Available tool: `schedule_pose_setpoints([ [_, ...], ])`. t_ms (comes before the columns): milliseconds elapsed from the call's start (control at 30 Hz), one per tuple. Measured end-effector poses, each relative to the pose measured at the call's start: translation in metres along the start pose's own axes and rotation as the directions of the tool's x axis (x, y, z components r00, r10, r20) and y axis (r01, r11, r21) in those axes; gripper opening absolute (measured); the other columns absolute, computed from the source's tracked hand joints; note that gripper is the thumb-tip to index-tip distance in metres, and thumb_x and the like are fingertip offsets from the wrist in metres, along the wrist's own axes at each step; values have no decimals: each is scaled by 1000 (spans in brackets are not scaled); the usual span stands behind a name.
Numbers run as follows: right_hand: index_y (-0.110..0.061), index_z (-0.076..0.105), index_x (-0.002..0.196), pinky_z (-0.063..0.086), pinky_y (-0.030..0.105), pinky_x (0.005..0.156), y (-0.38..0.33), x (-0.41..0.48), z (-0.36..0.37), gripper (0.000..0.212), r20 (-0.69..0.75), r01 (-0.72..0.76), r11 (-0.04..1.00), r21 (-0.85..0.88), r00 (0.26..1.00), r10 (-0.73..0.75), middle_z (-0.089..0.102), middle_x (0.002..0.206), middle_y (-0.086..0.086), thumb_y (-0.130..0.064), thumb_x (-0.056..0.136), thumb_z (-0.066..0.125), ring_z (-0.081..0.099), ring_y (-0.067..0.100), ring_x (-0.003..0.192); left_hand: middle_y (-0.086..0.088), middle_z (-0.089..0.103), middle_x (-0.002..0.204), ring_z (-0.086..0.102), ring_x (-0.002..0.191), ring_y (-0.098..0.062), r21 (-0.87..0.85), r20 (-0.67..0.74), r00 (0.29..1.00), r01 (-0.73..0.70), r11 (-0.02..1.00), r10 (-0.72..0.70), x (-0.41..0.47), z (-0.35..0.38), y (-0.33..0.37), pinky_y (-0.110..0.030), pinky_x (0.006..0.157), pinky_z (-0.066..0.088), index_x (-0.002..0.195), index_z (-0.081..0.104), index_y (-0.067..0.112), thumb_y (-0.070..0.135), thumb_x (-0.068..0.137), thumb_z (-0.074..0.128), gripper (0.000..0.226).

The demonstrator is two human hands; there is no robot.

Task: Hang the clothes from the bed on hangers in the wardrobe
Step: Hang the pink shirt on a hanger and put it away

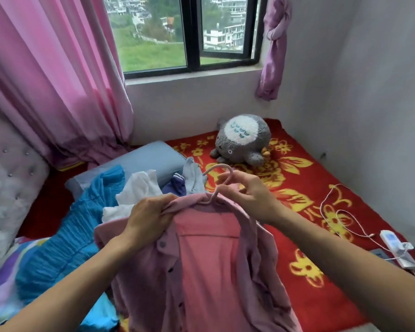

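Note:
A pink button-up shirt (206, 267) hangs in front of me over the bed, draped on a pale pink hanger (222, 180) whose hook rises above the collar. My left hand (151, 216) grips the shirt's collar on the left side. My right hand (247, 195) pinches the hanger's neck just below the hook. Behind the shirt a pile of clothes lies on the bed: a bright blue ruffled garment (65, 236), a white one (137, 190) and a dark blue and pale blue one (187, 178). The wardrobe is out of view.
A grey plush toy (242, 140) sits on the red floral blanket (321, 295). A blue pillow (151, 156) lies by the tufted headboard (7, 188). A white charger and cable (391, 240) lie at the right. Pink curtains (58, 80) flank the window.

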State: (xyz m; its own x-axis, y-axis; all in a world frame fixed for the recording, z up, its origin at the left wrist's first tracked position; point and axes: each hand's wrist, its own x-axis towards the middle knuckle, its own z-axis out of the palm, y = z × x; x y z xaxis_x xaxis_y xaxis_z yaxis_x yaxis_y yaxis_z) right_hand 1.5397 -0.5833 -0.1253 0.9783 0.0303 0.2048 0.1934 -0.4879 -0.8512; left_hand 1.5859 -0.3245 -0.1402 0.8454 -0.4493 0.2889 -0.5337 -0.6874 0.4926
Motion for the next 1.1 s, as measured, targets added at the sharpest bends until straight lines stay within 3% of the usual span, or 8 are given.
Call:
schedule_pose_setpoints([
  [133, -21, 64, 69, 50, 30, 57, -37, 24, 2, 35, 15, 60, 980, 190, 998, -64, 71, 73, 3, -24, 100, 48, 65, 15, 67, 14, 63, 68, 58, 69, -9, -112, -45, 999, -22, 993, 17, 4, -22, -8, -30, 64, 44, 89, 61, 37, 39, 70, 41, 28],
  [333, 1, 65, 79, 57, 39, 63, -52, 50, -11, 34, -107, 89, 971, 220, 992, -67, 70, 81, 24, -21, 100, 50, 67, 27, 64, 11, 49, 64, 52, 72, -25, -96, -300, 945, 105, 990, -129, 1, -50, -28, -37, 65, 37, 59, 49, 39, 39, 78, 42, 20],
  [467, -14, 65, 69, 57, 51, 64, -66, 65, 0, 35, -181, 114, 977, 182, 980, -81, 70, 69, 14, -32, 96, 52, 67, 30, 61, 3, 66, 104, 55, 104, -25, 70, -258, 961, 123, 990, -101, -11, -38, 1, -45, 91, 43, 103, 69, 29, 55, 81, 40, 45],
  [633, -4, 66, 70, 58, 47, 64, -96, 68, -11, 38, -154, 166, 981, 100, 977, -149, 70, 68, 14, -25, 99, 52, 69, 31, 60, 3, 53, 129, 47, 121, -19, 60, -136, 984, 126, 990, -117, -8, -44, 22, -41, 103, 36, 140, 42, 31, 80, 69, 40, 86],
  [733, -10, 67, 70, 58, 51, 66, -117, 67, -21, 34, -144, 227, 967, 112, 967, -210, 71, 71, 13, -26, 98, 54, 69, 33, 65, -3, 67, 98, 60, 98, -30, 107, -152, 981, 140, 984, -123, 6, -61, 19, -39, 77, 45, 94, 61, 35, 76, 68, 35, 55],
  [833, -14, 69, 80, 58, 51, 69, -132, 72, -34, 20, -147, 258, 960, 112, 959, -240, 72, 81, 12, -28, 92, 63, 69, 29, 75, -4, 62, 67, 58, 74, -36, 49, -294, 952, 103, 993, -84, 10, -72, 28, -39, 59, 43, 64, 48, 27, 67, 74, 40, 42],
  [1000, -29, 56, 119, 50, 35, 82, -98, 66, -60, 59, -51, 139, 766, -628, 975, -218, 55, 112, -7, -55, 69, 75, 57, 13, 99, 0, 71, 82, 64, 85, -27, 45, -492, 855, 213, 976, -164, 1, -100, 50, -34, 62, 40, 91, 68, 28, 56, 79, 54, 33],
  [1100, -21, 57, 116, 50, 40, 81, -70, 62, -64, 45, -94, 112, 758, -642, 970, -223, 54, 106, 4, -40, 76, 69, 57, 29, 101, 2, 68, 74, 64, 79, -28, -31, -529, 825, 215, 976, -199, -13, -110, 62, -41, 66, 50, 86, 65, 32, 68, 71, 48, 43],
])
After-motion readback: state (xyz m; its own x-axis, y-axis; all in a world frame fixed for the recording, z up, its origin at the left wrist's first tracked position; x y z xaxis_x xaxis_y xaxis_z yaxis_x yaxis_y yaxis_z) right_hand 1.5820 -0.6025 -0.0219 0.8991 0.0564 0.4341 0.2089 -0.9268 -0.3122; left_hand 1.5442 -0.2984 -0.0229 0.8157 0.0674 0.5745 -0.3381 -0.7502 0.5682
